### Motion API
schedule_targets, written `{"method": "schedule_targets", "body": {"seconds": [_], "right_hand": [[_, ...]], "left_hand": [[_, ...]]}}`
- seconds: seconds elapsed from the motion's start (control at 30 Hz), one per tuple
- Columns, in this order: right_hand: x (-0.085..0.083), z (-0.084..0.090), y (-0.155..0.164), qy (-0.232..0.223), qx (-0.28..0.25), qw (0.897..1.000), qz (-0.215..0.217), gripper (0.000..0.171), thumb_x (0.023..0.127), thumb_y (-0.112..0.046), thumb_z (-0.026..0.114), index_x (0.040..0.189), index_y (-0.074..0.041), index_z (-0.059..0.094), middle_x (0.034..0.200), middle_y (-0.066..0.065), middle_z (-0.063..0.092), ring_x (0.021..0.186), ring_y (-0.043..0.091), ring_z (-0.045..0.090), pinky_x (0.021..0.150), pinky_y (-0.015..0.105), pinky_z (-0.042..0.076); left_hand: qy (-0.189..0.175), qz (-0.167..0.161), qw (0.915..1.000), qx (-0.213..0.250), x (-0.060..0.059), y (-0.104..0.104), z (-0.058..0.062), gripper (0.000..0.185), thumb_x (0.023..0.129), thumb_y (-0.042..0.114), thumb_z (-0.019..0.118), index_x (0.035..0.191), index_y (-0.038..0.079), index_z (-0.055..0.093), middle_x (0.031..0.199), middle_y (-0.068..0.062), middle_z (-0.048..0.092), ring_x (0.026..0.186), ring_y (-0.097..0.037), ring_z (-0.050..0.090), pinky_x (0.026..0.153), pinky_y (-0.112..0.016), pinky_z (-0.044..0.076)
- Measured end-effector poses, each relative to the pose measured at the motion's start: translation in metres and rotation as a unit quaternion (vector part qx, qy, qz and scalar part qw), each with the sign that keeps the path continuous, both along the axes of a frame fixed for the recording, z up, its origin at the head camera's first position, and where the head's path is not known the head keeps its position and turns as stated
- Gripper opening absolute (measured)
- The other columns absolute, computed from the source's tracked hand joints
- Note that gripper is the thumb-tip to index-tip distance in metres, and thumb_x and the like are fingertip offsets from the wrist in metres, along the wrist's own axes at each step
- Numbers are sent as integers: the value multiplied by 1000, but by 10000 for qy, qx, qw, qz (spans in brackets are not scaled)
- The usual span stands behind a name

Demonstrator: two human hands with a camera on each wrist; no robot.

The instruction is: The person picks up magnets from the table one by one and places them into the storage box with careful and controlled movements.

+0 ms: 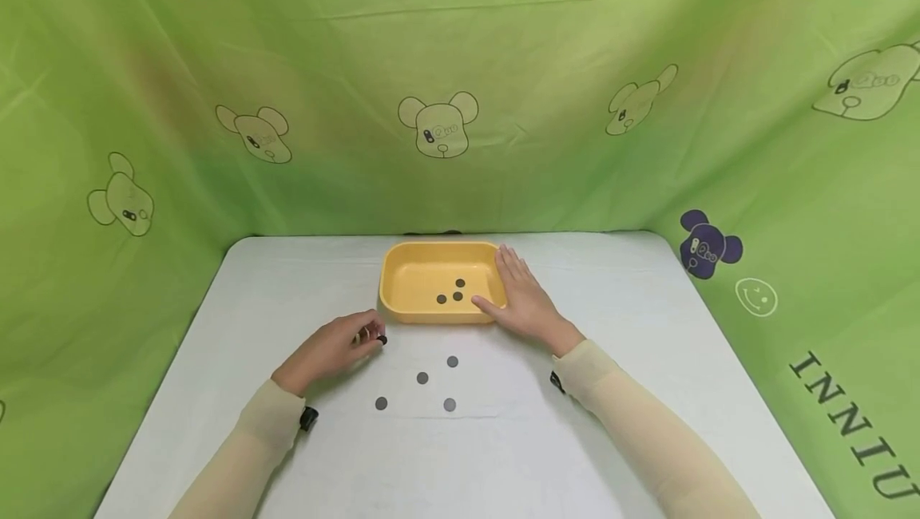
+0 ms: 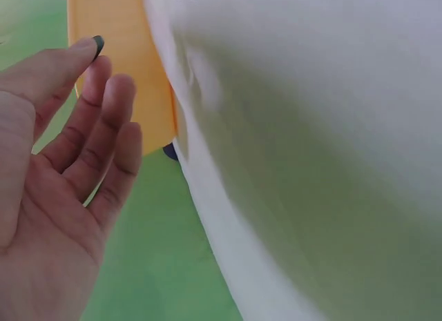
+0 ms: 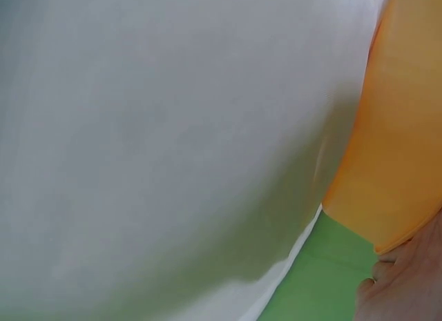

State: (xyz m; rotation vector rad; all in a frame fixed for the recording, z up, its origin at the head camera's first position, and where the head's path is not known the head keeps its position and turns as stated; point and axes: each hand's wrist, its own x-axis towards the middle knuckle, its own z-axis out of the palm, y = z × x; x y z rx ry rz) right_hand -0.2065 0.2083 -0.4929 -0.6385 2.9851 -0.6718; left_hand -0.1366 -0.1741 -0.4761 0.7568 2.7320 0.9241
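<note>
In the head view my left hand [image 1: 334, 350] pinches a small dark disc [image 1: 382, 340] between thumb and fingertips, just off the front left corner of a yellow tray [image 1: 420, 318]. The left wrist view shows that disc [image 2: 98, 47] edge-on at the thumb tip. Straight fingers of my right hand [image 1: 528, 303] rest along the tray's right rim, its thumb reaching over the front right edge. Inside the tray lie three dark discs [image 1: 458, 296]. Several similar discs [image 1: 422, 378] are scattered on the white tabletop in front of it. The right wrist view catches only part of that hand [image 3: 407, 279] against the tray.
A white cloth covers the table [image 1: 539, 447], and its back edge runs close behind the tray. Green curtains [image 1: 345, 48] printed with bear heads hang at the back and both sides.
</note>
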Motion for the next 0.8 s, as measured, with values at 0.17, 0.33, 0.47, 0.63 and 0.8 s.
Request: {"method": "schedule_targets", "body": {"seconds": [0.17,0.33,0.47,0.63,0.8], "right_hand": [[-1,-1,0,31,20,10000,7,108,103,-68,53,169,3,8,179,17,2,167,31,0,134,43,3],[-1,-1,0,72,9,10000,28,107,103,-68,53,169,4,9,179,18,3,167,32,1,134,43,3],[-1,-2,1,92,11,10000,35,108,103,-68,54,169,4,8,179,19,3,167,33,2,134,45,4],[-1,-3,1,55,37,10000,15,109,103,-69,53,169,4,7,179,18,1,167,34,1,134,44,4],[-1,-3,1,55,20,10000,-3,107,104,-68,53,169,4,7,179,18,0,167,34,2,134,44,4]], "left_hand": [[52,120,9996,269,-5,5,5,10,103,18,75,106,24,67,93,14,66,87,-8,61,77,-30,54],[287,126,9981,531,-13,11,9,11,103,15,75,109,20,67,96,13,67,89,-8,61,84,-35,56],[308,166,9976,595,-20,18,14,12,103,14,75,111,18,67,97,11,67,91,-10,62,89,-41,56],[379,239,9974,560,-28,26,19,12,103,16,75,111,17,67,96,9,68,92,-11,62,88,-42,55],[410,244,9969,624,-36,34,20,12,103,16,76,111,15,66,99,6,70,92,-13,63,87,-44,56]]}}
